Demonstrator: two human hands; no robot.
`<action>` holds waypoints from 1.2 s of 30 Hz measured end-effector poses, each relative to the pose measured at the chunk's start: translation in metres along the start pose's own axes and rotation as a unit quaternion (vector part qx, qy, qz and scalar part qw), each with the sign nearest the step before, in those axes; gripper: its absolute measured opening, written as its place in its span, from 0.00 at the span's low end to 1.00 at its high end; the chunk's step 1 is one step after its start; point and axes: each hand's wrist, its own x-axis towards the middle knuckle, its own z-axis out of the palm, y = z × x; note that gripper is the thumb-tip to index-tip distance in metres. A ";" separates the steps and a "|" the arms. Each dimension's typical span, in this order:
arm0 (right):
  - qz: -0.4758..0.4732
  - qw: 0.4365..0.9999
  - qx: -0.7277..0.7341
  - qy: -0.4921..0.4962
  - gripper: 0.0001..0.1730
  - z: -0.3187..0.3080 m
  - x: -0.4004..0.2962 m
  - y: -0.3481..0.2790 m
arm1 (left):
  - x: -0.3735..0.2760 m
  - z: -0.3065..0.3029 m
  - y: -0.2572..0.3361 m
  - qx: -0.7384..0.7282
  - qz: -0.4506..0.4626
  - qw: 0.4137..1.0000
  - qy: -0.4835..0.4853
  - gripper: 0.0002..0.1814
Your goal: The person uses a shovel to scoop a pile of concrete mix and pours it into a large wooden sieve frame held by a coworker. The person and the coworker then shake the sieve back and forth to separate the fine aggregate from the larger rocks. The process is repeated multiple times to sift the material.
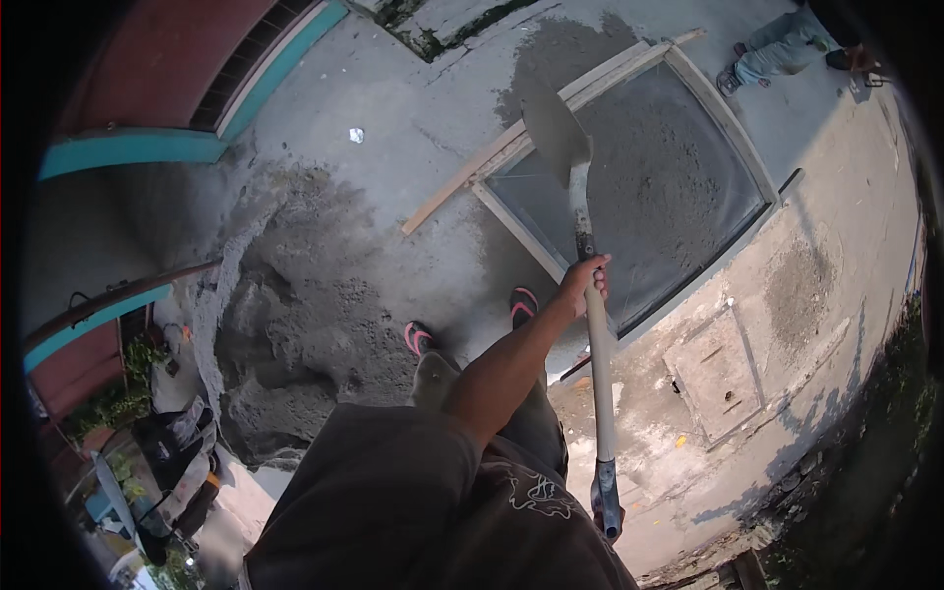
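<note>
My left hand (588, 284) grips the wooden shaft of a shovel (599, 369) just below its metal socket. At the lower end of the shovel, my right hand (618, 522) is mostly hidden behind the grip, with only part of its fingers showing. The shovel's grey blade (553, 133) overlaps the upper left side of a wooden form (520, 232) in this view. Inside that form lies grey concrete mix (656, 162), rough in the middle, over a smoother dark surface. A loose timber strip (442, 199) runs along the form's outer side.
A broad heap of wet concrete mix (310, 346) spreads beside my left foot. Another person's leg (778, 55) shows beyond the form. A square concrete cover (715, 376) lies to the right. Bags and clutter (173, 457) sit lower left, near teal-edged walls (133, 151).
</note>
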 end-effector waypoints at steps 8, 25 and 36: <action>-0.017 0.977 0.114 -0.181 0.13 0.067 0.132 -0.126 | -0.092 -0.239 0.088 -0.279 0.234 0.904 0.222 0.11; 0.011 0.996 -0.054 0.075 0.17 0.089 0.243 -0.217 | 0.066 -0.293 -0.031 -0.410 0.085 0.868 0.266 0.09; -0.049 0.967 -0.108 -0.226 0.17 0.477 0.255 -0.218 | -0.010 -0.662 0.113 -0.507 0.239 0.768 0.311 0.07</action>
